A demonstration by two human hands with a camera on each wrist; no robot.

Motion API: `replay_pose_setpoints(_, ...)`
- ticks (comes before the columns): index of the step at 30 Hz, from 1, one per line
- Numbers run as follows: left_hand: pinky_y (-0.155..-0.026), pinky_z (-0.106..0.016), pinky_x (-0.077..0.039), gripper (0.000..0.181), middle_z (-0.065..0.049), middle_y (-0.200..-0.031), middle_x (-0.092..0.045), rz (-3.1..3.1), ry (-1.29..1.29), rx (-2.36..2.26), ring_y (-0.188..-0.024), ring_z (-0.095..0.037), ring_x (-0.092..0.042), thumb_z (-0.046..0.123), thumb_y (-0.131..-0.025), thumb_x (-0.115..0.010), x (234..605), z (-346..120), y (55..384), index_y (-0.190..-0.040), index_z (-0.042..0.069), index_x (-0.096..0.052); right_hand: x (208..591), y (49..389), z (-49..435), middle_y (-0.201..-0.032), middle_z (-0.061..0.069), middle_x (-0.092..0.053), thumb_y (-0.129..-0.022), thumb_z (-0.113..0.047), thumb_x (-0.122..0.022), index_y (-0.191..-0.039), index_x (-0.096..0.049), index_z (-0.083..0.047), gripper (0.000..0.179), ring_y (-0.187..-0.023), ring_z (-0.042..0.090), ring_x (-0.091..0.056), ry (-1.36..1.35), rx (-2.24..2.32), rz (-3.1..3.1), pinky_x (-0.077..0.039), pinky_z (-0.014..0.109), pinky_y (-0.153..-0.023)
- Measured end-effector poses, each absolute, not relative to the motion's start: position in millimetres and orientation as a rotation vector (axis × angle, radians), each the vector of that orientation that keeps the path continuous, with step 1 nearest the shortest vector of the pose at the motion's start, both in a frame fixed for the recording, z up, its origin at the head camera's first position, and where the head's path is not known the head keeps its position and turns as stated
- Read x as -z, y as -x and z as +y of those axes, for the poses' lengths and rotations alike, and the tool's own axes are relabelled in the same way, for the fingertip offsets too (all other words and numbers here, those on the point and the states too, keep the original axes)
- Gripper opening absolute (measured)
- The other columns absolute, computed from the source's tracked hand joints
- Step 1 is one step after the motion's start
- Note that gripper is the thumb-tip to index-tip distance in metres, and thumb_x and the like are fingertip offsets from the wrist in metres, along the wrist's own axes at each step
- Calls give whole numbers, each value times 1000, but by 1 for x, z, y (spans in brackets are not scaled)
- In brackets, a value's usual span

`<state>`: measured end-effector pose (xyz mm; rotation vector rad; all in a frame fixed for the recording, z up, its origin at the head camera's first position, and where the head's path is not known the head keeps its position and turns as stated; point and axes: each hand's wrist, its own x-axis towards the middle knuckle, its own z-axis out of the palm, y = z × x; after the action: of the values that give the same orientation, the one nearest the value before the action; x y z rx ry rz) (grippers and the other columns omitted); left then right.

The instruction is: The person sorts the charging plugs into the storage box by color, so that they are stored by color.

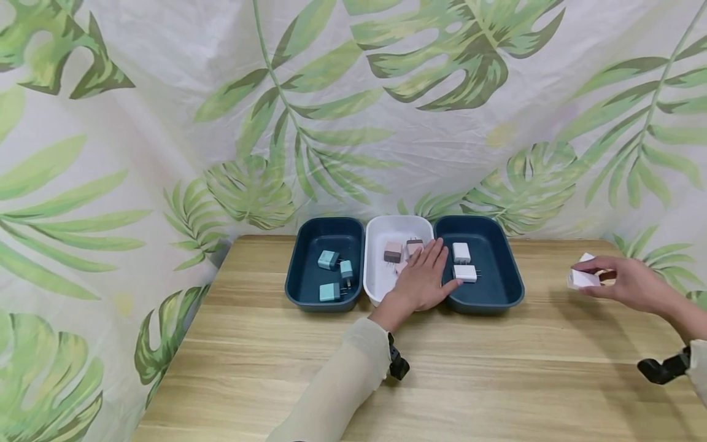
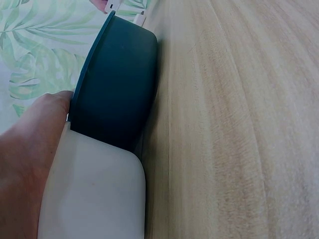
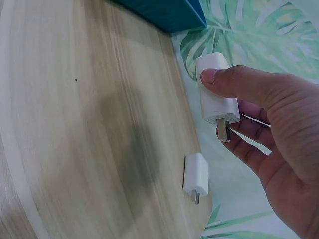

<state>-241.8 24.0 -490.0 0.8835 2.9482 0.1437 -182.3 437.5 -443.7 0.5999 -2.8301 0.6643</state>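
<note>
My left hand (image 1: 422, 279) lies with straight fingers across the adjoining rims of the white bin (image 1: 371, 279) and the right dark blue bin (image 1: 513, 288). Its palm hides part of the white bin. Over the right side of the table, my right hand (image 1: 635, 285) pinches a white charger plug (image 3: 218, 94) between thumb and fingers, its metal prongs pointing down in the right wrist view. Another white charger plug (image 3: 196, 174) lies on the table below that hand, near the back edge. Two white charger plugs (image 1: 461, 252) sit in the right dark blue bin.
Pink and brown charger plugs (image 1: 393, 252) lie in the white bin. The left dark blue bin (image 1: 293, 288) holds three teal charger plugs (image 1: 329, 292). All bins stand side by side on the wooden table (image 1: 248, 350), against a leaf-patterned cloth (image 1: 342, 123).
</note>
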Motion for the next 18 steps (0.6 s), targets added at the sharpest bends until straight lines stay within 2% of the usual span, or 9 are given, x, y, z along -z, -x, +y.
replay_pose_setpoints(10,-133,-39,-4,84,-3,-179,3,2954,-898,-126,-165,-17,5,69,-109,-24,486,23,239,-172,14,-9,431,187,424,-100,7,-76,-73,1,-94,-110,-80,-2,40,-86,-9,-59,-679,-666,-2790,-55,13,-70)
replay_pose_setpoints(18,-133,-40,-8,88,-5,-179,-4,2978,-924,-110,-165,-20,-2,72,-107,-26,483,21,237,-172,13,-13,422,194,412,-98,3,-77,-69,4,-95,-110,-80,-5,44,-86,-6,-61,-783,-671,-2743,-52,9,-72)
